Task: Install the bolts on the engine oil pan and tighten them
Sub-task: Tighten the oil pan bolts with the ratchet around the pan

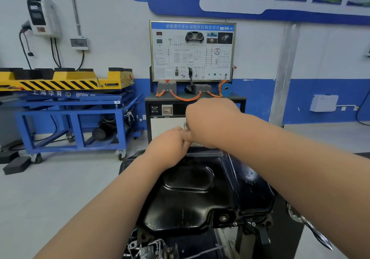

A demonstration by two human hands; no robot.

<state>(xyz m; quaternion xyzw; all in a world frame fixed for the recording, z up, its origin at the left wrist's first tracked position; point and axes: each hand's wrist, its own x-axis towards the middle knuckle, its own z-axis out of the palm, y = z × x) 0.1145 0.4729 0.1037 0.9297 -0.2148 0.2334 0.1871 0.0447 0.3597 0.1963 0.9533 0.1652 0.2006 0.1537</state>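
Oil pan (200,194), black and glossy, atop engine parts low in the middle of the view, near rim toward the camera with small bolts (235,223) seated along it. Over the far rim, both grips close together and touching. Right grip (212,122) higher, knuckles up, curled round a silver tool (186,126), only a bit of metal showing. Left grip (170,146) lower, just above the far rim, fingers curled; contents hidden, impossible to tell. Both forearms stretched forward across the pan. Behind, a desk (178,109) with a wiring board; off left, a blue cart (70,106).
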